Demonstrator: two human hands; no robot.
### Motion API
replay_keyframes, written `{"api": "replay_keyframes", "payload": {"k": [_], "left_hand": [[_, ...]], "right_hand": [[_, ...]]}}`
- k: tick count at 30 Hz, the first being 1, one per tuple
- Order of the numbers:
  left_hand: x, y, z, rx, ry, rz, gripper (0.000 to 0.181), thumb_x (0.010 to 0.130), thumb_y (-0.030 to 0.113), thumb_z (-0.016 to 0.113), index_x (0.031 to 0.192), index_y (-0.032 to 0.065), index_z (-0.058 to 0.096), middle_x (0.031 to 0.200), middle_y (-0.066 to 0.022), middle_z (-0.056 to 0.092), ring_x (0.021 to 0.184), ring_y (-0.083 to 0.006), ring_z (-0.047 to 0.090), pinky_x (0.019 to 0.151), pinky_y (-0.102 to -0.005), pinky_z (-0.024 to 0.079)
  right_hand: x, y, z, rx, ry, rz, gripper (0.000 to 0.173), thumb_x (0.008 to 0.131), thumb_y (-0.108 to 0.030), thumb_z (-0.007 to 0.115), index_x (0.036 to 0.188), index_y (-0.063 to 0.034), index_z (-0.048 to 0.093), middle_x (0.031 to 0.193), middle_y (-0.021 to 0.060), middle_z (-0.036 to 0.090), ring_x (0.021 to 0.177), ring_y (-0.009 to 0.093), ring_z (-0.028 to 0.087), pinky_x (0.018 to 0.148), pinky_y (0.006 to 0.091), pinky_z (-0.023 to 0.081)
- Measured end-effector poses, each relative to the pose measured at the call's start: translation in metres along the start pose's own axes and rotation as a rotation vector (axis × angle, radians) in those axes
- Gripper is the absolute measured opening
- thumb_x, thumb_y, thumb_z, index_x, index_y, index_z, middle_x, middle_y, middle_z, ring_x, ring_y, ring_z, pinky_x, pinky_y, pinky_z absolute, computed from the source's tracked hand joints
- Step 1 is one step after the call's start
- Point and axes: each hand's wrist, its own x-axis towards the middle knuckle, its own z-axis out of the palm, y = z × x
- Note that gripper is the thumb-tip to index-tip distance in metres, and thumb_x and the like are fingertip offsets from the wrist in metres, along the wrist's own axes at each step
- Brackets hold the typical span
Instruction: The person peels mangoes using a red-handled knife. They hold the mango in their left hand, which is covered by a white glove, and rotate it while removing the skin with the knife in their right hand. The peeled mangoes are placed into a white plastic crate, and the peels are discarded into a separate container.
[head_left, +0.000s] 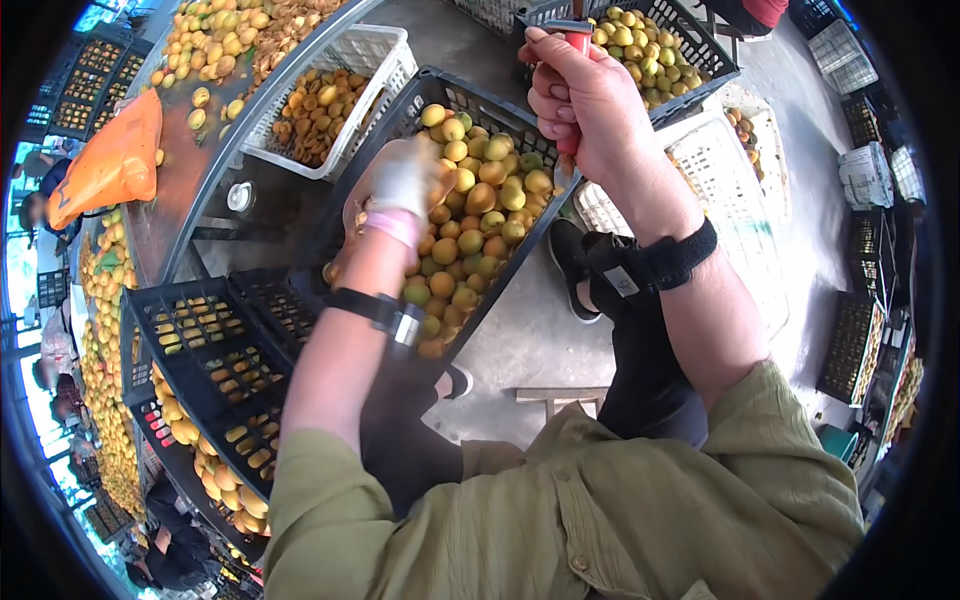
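Before me a black plastic crate (480, 341) holds many yellow-green and orange apricots (480, 199). My left hand (405, 180), in a whitish glove with a pink cuff, is motion-blurred over the crate's left part. Whether it holds a fruit cannot be told. A shallow pinkish-brown dish or pan, partly hidden, lies beneath it at the crate's left side. My bare right hand (574, 97) is raised above the crate's upper right corner, closed round the red handle of a small knife (576, 41). The blade (562, 174) points down beside the crate's rim.
A white crate (367, 41) with pitted-looking orange fruit stands upper left, beside a metal-edged table (142, 240) bearing fruit and an orange bag (112, 169). Black crates (202, 300) stack lower left. Another black crate (701, 82) and an upturned white crate (720, 187) stand right.
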Motion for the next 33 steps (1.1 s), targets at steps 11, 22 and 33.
{"api": "replay_keyframes", "payload": {"k": [11, 22, 33], "left_hand": [[0.026, -0.097, 0.088, 1.243, 0.140, 0.401, 0.029, 0.075, 0.012, 0.066, 0.102, 0.0072, 0.056, 0.110, -0.0180, 0.052, 0.094, -0.0381, 0.058, 0.081, -0.0445, 0.051], [-0.093, 0.022, 0.000, -0.109, -0.314, 0.303, 0.022, 0.089, -0.002, 0.047, 0.109, 0.0047, 0.055, 0.102, -0.0048, 0.057, 0.091, -0.0104, 0.056, 0.067, -0.0209, 0.046], [-0.182, 0.040, -0.033, -0.785, -0.085, 0.657, 0.054, 0.089, 0.022, 0.066, 0.131, 0.0006, 0.041, 0.122, -0.0106, 0.054, 0.114, -0.0185, 0.052, 0.099, -0.0335, 0.042]], "right_hand": [[-0.007, 0.001, 0.010, -0.038, 0.015, 0.103, 0.021, 0.091, -0.026, 0.062, 0.087, -0.0057, 0.055, 0.057, -0.0063, 0.039, 0.044, 0.002, 0.031, 0.040, 0.0193, 0.024], [0.001, 0.046, 0.006, -0.732, -0.316, -0.225, 0.063, 0.076, -0.038, 0.078, 0.121, -0.0004, 0.054, 0.092, 0.0126, 0.065, 0.091, 0.016, 0.061, 0.081, 0.0302, 0.050], [-0.062, 0.078, 0.084, -0.132, -0.510, 0.078, 0.048, 0.087, -0.027, 0.070, 0.123, -0.0045, 0.046, 0.094, -0.0001, 0.057, 0.081, 0.007, 0.054, 0.075, 0.0230, 0.047]]}}
